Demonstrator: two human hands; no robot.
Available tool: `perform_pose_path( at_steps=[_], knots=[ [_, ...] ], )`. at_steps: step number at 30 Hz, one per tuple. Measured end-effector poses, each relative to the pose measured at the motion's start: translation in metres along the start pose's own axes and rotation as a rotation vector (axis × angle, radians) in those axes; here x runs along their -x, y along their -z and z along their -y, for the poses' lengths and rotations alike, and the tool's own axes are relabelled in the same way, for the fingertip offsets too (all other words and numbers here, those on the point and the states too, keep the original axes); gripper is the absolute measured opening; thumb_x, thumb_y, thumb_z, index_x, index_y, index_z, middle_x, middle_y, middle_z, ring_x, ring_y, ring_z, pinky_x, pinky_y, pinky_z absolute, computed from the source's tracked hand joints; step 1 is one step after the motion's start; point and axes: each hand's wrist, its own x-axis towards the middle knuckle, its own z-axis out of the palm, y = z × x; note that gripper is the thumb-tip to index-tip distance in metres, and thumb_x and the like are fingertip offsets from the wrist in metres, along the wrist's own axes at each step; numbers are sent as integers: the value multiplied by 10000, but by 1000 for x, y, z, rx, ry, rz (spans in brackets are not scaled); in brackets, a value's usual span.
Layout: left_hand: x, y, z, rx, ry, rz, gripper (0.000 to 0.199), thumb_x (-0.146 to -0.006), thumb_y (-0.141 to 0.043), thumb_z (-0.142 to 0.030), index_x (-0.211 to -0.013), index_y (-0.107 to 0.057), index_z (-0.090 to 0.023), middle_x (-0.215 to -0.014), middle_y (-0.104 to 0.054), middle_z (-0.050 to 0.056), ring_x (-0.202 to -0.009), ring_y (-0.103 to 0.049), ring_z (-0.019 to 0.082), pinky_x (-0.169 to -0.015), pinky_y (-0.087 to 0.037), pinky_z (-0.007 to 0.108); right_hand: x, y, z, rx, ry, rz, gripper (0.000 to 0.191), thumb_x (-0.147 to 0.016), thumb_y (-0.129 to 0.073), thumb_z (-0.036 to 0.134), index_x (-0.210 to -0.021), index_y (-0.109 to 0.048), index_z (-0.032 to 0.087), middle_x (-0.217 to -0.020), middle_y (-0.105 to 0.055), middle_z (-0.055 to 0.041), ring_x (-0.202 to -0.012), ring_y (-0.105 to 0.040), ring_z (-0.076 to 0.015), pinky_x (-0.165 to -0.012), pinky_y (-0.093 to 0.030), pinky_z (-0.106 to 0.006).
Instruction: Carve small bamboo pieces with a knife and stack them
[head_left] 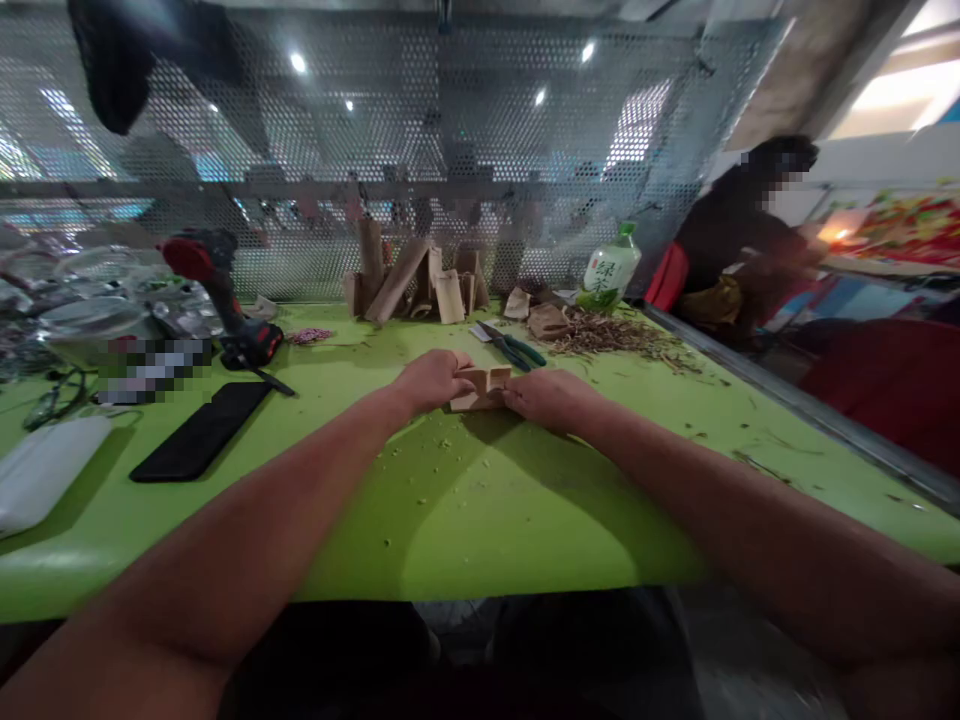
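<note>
Both of my hands grip a small pale piece of wood [480, 400] with a notch or slot in its upper edge, just above the green tabletop [450, 520]. My left hand [433, 380] is closed on its left end, the thumb pressed on the near face. The right end is pinched by my right hand [551, 397]. Just behind my right hand lies a pair of pliers [514, 347] with dark green handles. Small crumbs are scattered on the table in front of the wood.
To the left are a cordless drill [225, 300], a black phone-like slab [201, 430], a white object [49, 470] and clear plastic containers [94, 330]. Wood pieces [405, 275] lean at the back, near a green-capped bottle [611, 268] and brown shavings [607, 332]. Another person [742, 240] sits at right.
</note>
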Motion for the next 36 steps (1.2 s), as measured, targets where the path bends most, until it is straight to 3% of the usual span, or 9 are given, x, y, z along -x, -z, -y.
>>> perform_pose_path(
  at_steps=[3,11,15,18,22,25,30,33,36],
  knots=[
    [0,0,-2,51,-6,3,201,-788,-643,-272,-936,-718,-158,-794,-705,36,-691,-597,166,-627,-407,261,0,2,-5,-18,57,80,346,-983,-397,307,-1003,-716,175,-916,-720,-117,-704,-631,-189,-607,-422,-287],
    [-3,-6,-15,60,-89,4,141,-808,-646,-257,-839,-718,-140,-702,-656,24,-630,-554,144,-585,-372,262,2,6,-24,-295,60,139,492,-958,-368,530,-996,-743,214,-890,-726,-94,-664,-616,-176,-600,-416,-278],
    [-5,4,2,102,-46,-62,131,-812,-656,-258,-821,-714,-141,-713,-651,33,-621,-547,135,-584,-396,260,13,9,-20,-377,58,163,526,-941,-378,586,-944,-739,203,-875,-723,-90,-672,-607,-175,-610,-419,-283],
    [0,31,39,167,187,-329,182,-851,-590,-260,-928,-701,-139,-790,-666,72,-607,-539,138,-545,-400,265,25,8,-15,-464,81,234,625,-877,-386,725,-836,-736,209,-806,-718,-64,-654,-604,-182,-610,-426,-291],
    [7,55,75,202,310,-553,208,-872,-518,-270,-955,-672,-158,-859,-673,89,-739,-567,179,-582,-408,287,27,8,-15,-488,23,95,571,-923,-371,645,-971,-743,215,-916,-726,-85,-750,-624,-204,-660,-435,-296],
    [5,41,62,280,235,-383,187,-841,-590,-279,-942,-675,-147,-899,-681,65,-773,-580,162,-650,-446,285,21,10,-14,-428,-31,2,524,-956,-352,562,-1033,-733,209,-963,-716,-115,-783,-623,-217,-653,-422,-299],
    [0,3,12,292,34,-6,221,-777,-653,-302,-899,-697,-123,-801,-688,45,-690,-600,156,-598,-441,259,14,2,-16,-440,-91,-61,573,-912,-387,654,-1051,-706,198,-898,-710,-95,-708,-594,-202,-579,-372,-279],
    [2,-2,0,211,-31,56,251,-776,-625,-343,-885,-703,-132,-773,-681,33,-694,-595,171,-578,-409,252,12,-3,-20,-504,-57,-64,571,-854,-474,692,-1063,-698,210,-887,-716,-75,-699,-595,-195,-581,-370,-271],
    [3,-2,3,204,24,56,280,-765,-623,-376,-886,-705,-137,-770,-680,36,-694,-589,177,-581,-398,252,12,-5,-20,-481,19,-34,543,-826,-543,661,-1099,-694,218,-912,-719,-83,-717,-604,-207,-596,-379,-277]
  ],
)
